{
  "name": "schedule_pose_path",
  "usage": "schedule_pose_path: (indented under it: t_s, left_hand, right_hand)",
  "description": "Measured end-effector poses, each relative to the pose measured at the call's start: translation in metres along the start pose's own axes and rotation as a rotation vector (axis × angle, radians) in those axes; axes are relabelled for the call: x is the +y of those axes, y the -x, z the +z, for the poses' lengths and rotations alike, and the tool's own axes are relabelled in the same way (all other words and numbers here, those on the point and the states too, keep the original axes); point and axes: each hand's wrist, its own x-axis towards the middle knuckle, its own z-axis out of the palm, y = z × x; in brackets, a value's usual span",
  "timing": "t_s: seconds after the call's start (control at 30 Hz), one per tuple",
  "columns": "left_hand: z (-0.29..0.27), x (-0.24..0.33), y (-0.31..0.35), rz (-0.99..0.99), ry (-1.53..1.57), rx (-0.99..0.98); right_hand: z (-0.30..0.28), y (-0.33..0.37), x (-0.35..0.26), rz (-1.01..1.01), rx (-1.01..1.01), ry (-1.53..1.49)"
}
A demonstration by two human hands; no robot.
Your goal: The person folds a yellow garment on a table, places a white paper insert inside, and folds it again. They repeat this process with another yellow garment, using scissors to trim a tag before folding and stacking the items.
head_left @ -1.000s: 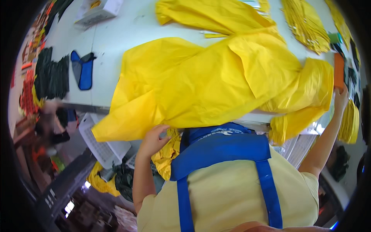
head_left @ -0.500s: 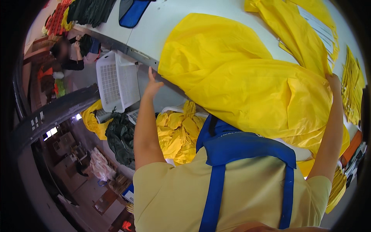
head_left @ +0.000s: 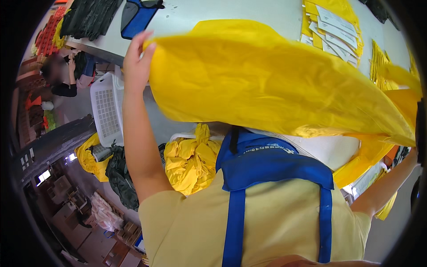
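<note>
The large piece of smooth yellow cloth [head_left: 267, 84] is stretched across the upper middle of the frame, from the left hand [head_left: 138, 64] to the right border. It lies partly over the white flat table [head_left: 191, 11], and its upper edge is a little blurred. At the upper left, the left hand is raised and grasps the left edge of this cloth; the thumb and the fingers close on it from two sides. The right hand [head_left: 413, 157] is at the far right of the frame, next to the gathered right end of the cloth — its fingers are in the dark rim, so I cannot tell if they are clenched or released.

Near the left hand, at the top left, lies a blue and grey fabric pouch [head_left: 140, 18], and beside it a stack of dark green folded fabric [head_left: 91, 18]. At the upper right there are white paper cards [head_left: 336, 31], lying on yellow folded fabric. Below the cloth, at the centre, a crumpled yellow fabric heap [head_left: 191, 162] is just beside the blue apron [head_left: 275, 173] of the person. A white plastic basket with grid walls [head_left: 106, 109] stands left of the heap.
</note>
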Motion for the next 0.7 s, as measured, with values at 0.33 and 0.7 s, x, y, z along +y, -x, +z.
schedule_pose_path:
  t_s: [0.33, 0.7]
  left_hand:
    - [0.047, -0.083, 0.051, -0.438, -0.12, -0.668]
    - [0.041, -0.042, 0.08, 0.071, -0.208, -0.079]
  right_hand:
    - [-0.13, 0.115, 0.138, 0.497, 0.28, -0.073]
    - [-0.154, 0.156, 0.183, 0.663, 0.366, -0.299]
